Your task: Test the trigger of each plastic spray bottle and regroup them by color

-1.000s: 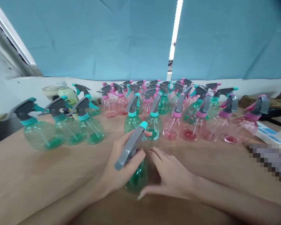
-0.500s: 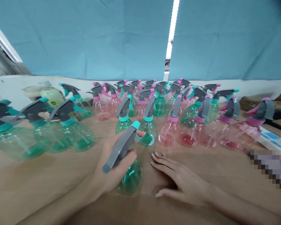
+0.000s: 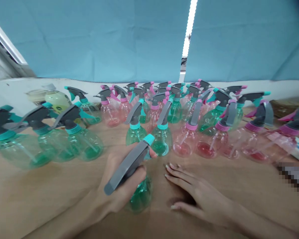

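Note:
My left hand is wrapped round the neck of a green spray bottle with a grey trigger head and a teal nozzle. The nozzle points away from me, and my fingers hide the trigger and collar. To the right, my right hand rests on the wooden table, fingers stretched out and holding nothing. Just beyond both hands stand another green spray bottle and a pink spray bottle, each with a grey head.
Several more green and pink spray bottles crowd the back. Three green ones, including a green bottle, stand at left. A pale bottle with a white cap is behind them. At right lies a pixelated flat object. A blue curtain hangs behind.
The view has shifted a little, so the bottles on the right appear farther right. My left hand keeps its hold on the green spray bottle, and my right hand stays flat.

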Demonstrator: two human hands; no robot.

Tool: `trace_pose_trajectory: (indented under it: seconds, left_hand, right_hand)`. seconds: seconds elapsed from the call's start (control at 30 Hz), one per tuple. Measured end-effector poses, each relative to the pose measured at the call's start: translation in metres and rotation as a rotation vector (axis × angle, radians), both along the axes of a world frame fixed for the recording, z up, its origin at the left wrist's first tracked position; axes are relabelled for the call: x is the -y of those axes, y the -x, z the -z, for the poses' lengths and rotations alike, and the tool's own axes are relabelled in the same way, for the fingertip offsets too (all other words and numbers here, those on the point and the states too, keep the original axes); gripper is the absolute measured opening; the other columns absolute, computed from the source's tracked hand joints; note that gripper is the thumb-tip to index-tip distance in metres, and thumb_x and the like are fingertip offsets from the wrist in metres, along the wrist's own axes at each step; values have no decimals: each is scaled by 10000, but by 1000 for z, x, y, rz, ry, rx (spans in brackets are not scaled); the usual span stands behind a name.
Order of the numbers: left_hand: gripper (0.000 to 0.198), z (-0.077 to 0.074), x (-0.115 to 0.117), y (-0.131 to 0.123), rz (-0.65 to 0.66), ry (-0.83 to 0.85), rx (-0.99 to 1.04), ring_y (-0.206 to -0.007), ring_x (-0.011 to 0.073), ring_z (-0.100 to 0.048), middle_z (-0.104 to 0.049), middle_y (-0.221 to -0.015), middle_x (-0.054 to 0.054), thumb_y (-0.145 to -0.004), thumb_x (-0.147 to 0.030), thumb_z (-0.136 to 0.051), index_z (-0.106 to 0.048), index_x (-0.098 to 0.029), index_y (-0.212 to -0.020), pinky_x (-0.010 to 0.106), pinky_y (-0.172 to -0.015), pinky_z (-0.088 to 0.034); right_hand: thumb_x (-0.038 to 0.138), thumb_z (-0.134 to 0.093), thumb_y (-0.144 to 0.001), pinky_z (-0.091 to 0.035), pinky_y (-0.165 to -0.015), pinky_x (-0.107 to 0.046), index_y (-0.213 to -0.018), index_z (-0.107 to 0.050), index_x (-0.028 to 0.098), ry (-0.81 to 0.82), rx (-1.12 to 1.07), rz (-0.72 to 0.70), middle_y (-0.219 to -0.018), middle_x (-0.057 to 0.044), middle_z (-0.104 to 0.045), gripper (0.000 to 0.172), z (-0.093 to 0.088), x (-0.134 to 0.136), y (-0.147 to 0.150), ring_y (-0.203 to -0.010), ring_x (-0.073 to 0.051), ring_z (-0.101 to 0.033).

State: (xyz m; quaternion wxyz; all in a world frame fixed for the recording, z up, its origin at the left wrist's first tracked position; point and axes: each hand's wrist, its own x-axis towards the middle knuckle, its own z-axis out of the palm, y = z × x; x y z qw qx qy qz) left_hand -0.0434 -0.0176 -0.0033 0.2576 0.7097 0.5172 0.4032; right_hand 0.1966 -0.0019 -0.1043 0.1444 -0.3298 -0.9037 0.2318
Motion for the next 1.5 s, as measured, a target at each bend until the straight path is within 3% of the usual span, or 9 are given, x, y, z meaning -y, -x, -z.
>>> trace_pose_trajectory:
  seconds: [0.13,0.23,0.33,0.47,0.57,0.63,0.8,1.07,1.5]
  left_hand:
    - [172,-1,-1,1,19,11,4,-429,150,-421,-444,-464,-57,-706,-276,-474,-618,-265,-799,285,-462,-359]
    - [131,-1,0,2,13,-12,-24,-541,184,-537,-562,-547,-25,-685,-279,-458,-583,-262,-721,313,-555,-414]
    - [137,-1,1,1,-2,10,-17,-597,195,-578,-637,-631,-8,-672,-291,-460,-589,-258,-704,305,-553,-426]
    - [219,-2,3,0,-37,54,-34,-577,194,-572,-640,-619,-14,-699,-302,-478,-662,-291,-818,291,-516,-464]
    - [331,2,2,-1,-8,32,-8,-654,192,-611,-687,-770,-18,-687,-238,-489,-677,-309,-950,327,-662,-536]
    - [373,8,1,-1,-14,17,31,-717,191,-642,-682,-776,-20,-704,-215,-503,-665,-304,-1027,323,-723,-547]
    - [361,18,1,0,-8,-42,46,-735,174,-665,-673,-742,-18,-776,-251,-487,-635,-277,-1105,289,-702,-553]
    - [315,5,4,-7,-64,-40,15,-666,160,-634,-639,-743,-16,-758,-243,-491,-646,-252,-1032,268,-652,-537]
    - [388,6,2,-6,-55,-28,7,-652,162,-614,-545,-581,-52,-724,-194,-492,-631,-251,-1081,266,-676,-519]
  right_hand:
    - [531,-561,-860,-283,-1120,-487,-1435,-361,256,19,-7,4,-1501,-60,-336,668,0,0,0,-1385,-272,-285]
    - [541,-549,-864,-265,-1128,-486,-1438,-354,247,20,6,5,-1504,-56,-326,673,0,0,1,-1389,-266,-276]
    - [554,-514,-878,-260,-1130,-479,-1437,-356,226,23,43,3,-1511,-56,-307,668,0,0,1,-1394,-257,-266]
    - [563,-483,-890,-264,-1130,-471,-1431,-373,222,27,74,2,-1515,-47,-299,649,-1,-1,1,-1398,-248,-255]
    - [560,-464,-901,-257,-1133,-461,-1432,-372,217,26,87,1,-1517,-41,-294,639,-2,-2,1,-1400,-241,-249]
    - [557,-450,-909,-251,-1136,-457,-1431,-376,216,23,96,3,-1519,-37,-291,628,-2,-2,1,-1401,-237,-247]
    - [564,-430,-916,-244,-1138,-444,-1432,-374,204,8,119,-4,-1524,-34,-271,632,1,-3,1,-1407,-224,-230]
    - [576,-397,-925,-239,-1141,-431,-1441,-353,209,-10,153,-4,-1533,-17,-251,635,1,-3,0,-1413,-207,-209]
    - [557,-423,-924,-250,-1138,-429,-1434,-366,208,-28,116,-6,-1527,-23,-278,621,4,-2,-1,-1410,-208,-222]
